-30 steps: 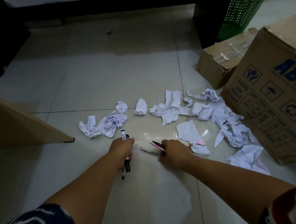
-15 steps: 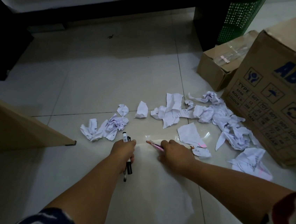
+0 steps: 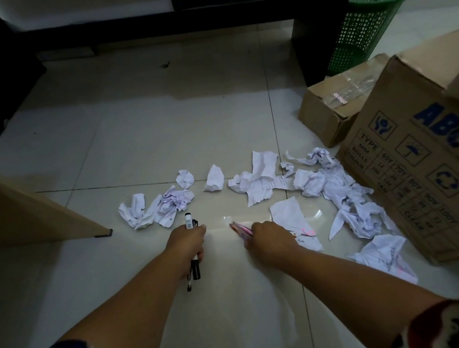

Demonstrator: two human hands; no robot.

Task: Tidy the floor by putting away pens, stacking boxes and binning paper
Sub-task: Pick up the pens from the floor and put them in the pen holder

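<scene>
While the left hand [image 3: 187, 242] grips a black-and-white marker [image 3: 192, 247] together with a thinner pen, the right hand [image 3: 269, 239] pinches a small bunch of pink pens [image 3: 240, 229] low over the tiled floor [image 3: 147, 131]. Crumpled paper [image 3: 255, 184] lies scattered just beyond both hands, reaching the printed cardboard box [image 3: 431, 169] at right. A green mesh bin [image 3: 367, 17] stands farther back, behind a smaller box [image 3: 326, 112].

office-type room: tiled floor [image 3: 161, 130], dark desk frame [image 3: 234, 17], green mesh wastebasket [image 3: 370, 17], cardboard tape cartons [image 3: 426, 175], crumpled paper [image 3: 337, 188].
</scene>
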